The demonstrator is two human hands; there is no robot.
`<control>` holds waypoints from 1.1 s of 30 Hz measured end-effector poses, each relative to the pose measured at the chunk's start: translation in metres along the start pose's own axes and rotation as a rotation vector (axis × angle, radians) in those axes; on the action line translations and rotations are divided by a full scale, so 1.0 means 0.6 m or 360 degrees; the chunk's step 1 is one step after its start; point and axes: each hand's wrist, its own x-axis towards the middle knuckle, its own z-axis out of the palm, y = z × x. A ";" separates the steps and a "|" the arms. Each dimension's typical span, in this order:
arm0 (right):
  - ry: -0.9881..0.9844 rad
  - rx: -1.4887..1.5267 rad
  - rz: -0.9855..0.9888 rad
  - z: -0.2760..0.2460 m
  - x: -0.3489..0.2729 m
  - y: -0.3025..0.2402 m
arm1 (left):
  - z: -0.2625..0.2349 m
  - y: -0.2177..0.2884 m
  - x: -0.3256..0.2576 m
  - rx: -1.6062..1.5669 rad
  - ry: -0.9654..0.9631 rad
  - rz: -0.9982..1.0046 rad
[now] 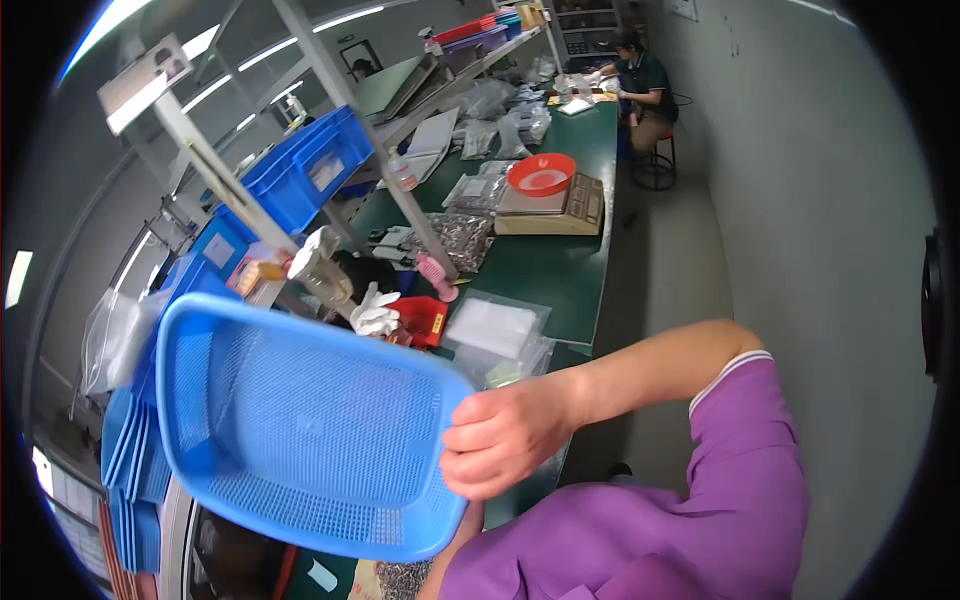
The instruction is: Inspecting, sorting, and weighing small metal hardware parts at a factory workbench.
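A blue plastic mesh basket (310,400) is held up tilted, its inside toward me, with nothing seen in it. My right hand (510,435) is closed round its right rim, fingers curled over the edge. Part of my left forearm (455,550) shows below the basket; the left hand itself is hidden behind it. Beyond the basket lie a red plastic bin (420,318), a white glove (375,312) and clear plastic bags with white sheets (495,330) on the green table (555,285).
A scale (550,210) carries a red bowl (542,175). Bags of small metallic parts (458,238) lie beside it. Blue crates (300,170) stand on the left shelf, past a metal post (370,140). A seated person (645,90) works at the far end; a wall (820,220) runs along the right.
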 end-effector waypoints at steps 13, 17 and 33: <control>-0.0012 -0.0677 0.2504 -0.336 -0.706 0.075 | 0.597 -0.130 0.674 0.1239 -0.0450 0.0168; -0.0224 -0.0796 0.2534 -0.329 -0.866 0.174 | 0.657 -0.183 0.739 0.1791 -0.0300 0.0368; -0.0779 -0.1216 0.2129 -0.112 -1.242 0.722 | 0.657 -0.149 0.747 0.1684 -0.0397 0.0483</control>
